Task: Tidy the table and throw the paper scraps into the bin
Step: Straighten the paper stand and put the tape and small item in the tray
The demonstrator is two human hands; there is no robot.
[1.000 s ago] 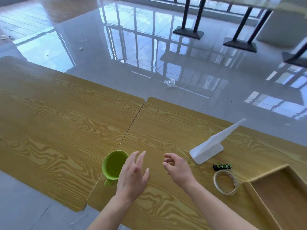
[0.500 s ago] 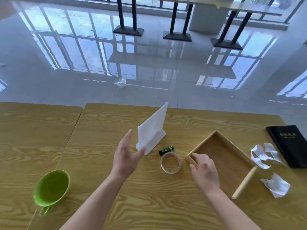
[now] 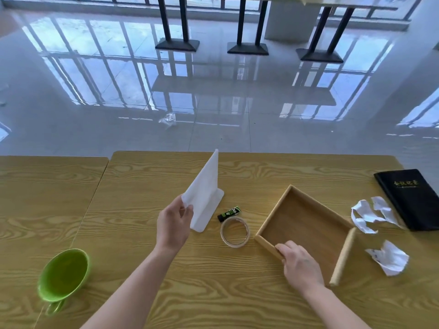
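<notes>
Head view: paper scraps [image 3: 365, 216] lie across tray [image 3: 306, 224] from right hand [image 3: 300, 267] fingers [image 3: 282, 248].

A yellow wood-grain table [image 3: 237, 293] carries a lime-green cup [image 3: 63, 275], a white stand [image 3: 204, 200], white paper scraps [image 3: 387, 258] — and a black book [image 3: 411, 198] with gold lettering.

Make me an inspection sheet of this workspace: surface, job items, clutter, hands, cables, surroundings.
Surface: two wooden tables set side by side, with a narrow seam between them.
Job's things: far paper scrap beside the black book; near paper scrap right of the tray; no bin seen.
Clutter: green cup, white stand, small green-and-black stick, tape roll.
Hands: left hand grips the white stand's near corner; right hand grips the tray's near rim.
Cables: nothing seen.
Surroundings: glossy floor with a crumpled wrapper; black table legs beyond.
</notes>
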